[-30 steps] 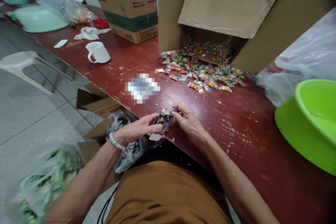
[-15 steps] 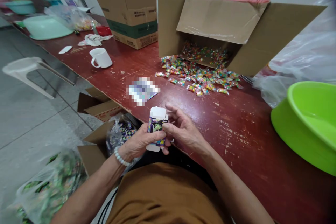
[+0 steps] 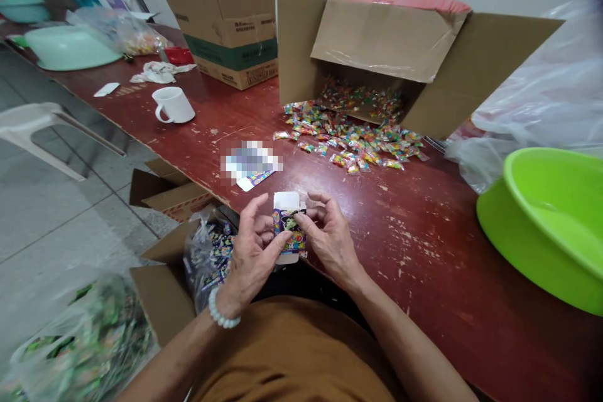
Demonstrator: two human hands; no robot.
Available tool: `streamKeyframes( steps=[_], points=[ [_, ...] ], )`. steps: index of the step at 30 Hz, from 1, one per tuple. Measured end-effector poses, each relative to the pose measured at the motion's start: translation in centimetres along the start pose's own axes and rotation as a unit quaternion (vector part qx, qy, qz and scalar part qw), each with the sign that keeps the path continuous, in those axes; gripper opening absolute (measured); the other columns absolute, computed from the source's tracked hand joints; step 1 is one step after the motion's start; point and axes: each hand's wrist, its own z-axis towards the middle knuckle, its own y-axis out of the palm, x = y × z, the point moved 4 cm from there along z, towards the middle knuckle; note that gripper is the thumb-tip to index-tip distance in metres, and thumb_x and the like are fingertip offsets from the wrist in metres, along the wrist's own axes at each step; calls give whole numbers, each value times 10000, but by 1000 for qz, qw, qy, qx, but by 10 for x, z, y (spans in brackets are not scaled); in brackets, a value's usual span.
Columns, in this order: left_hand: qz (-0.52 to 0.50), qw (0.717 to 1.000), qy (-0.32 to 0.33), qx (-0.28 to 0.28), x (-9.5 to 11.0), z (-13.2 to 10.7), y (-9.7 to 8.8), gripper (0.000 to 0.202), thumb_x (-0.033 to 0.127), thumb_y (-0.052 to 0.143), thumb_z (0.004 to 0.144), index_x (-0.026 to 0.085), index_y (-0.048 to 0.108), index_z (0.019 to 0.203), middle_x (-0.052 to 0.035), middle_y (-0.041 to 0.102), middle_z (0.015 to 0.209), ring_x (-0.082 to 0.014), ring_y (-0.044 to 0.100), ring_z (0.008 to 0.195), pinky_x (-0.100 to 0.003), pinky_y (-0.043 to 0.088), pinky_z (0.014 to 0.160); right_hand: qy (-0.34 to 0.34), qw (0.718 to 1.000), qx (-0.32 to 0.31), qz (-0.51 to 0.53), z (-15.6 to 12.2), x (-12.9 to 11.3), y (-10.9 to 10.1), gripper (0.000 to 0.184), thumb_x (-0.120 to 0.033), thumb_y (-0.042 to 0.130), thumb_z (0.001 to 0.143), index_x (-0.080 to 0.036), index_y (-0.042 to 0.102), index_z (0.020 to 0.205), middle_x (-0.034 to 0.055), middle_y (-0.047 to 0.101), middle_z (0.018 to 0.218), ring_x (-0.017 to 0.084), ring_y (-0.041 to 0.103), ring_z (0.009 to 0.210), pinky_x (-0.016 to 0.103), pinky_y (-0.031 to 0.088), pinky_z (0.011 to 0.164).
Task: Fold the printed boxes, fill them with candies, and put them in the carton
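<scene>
Between my two hands, over the table's front edge, is a small printed carton (image 3: 293, 233) with white end flaps sticking out at top and bottom. My left hand (image 3: 254, 242) has its thumb on the carton's front at the lower left, its fingers behind or beside it. The thumb of my right hand (image 3: 330, 235) presses on the front from the right, and its fingers curl behind that side. Farther back on the table lies another piece of printed card (image 3: 257, 181), partly blurred out. Small wrapped candies (image 3: 348, 141) spill over the table beyond it.
A tipped cardboard box (image 3: 372, 38) holds more candies, with a taller carton (image 3: 230, 25) left of it. A white mug (image 3: 173, 105) stands at left, a green basin (image 3: 541, 232) at right. Below the edge, an open box holds a bag of wrapped packets (image 3: 214, 251).
My left hand has shifted its hold, its fingers now raised and more spread at the carton's left side. The carton has turned a little more upright. The view has shifted slightly.
</scene>
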Motion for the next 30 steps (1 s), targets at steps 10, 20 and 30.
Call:
streamKeyframes(
  steps=[10, 20, 30],
  points=[
    [7, 996, -43, -79, -9, 8, -3, 252, 375, 731, 836, 219, 677, 1027, -27, 721, 917, -183, 660, 836, -264, 538, 717, 80, 990, -62, 94, 8, 14, -7, 253, -408, 776, 767, -190, 658, 714, 4, 661, 711, 147, 606, 639, 284, 503, 638],
    [-87, 988, -104, -67, -16, 10, 2, 470, 370, 815, 771, 258, 555, 1147, 32, 686, 807, -140, 665, 707, -237, 539, 651, -33, 992, -108, -56, 10, 10, -20, 111, -300, 697, 848, -204, 727, 801, 38, 708, 810, 170, 647, 732, 308, 523, 704],
    [-147, 944, -263, -135, -30, 3, 25, 658, 720, 431, 908, 207, 596, 1284, -35, 688, 692, -136, 610, 420, -211, 453, 392, -36, 984, -155, -80, 4, -3, -11, 164, -313, 623, 917, -200, 717, 847, 39, 760, 838, 136, 646, 583, 295, 540, 621]
  ],
)
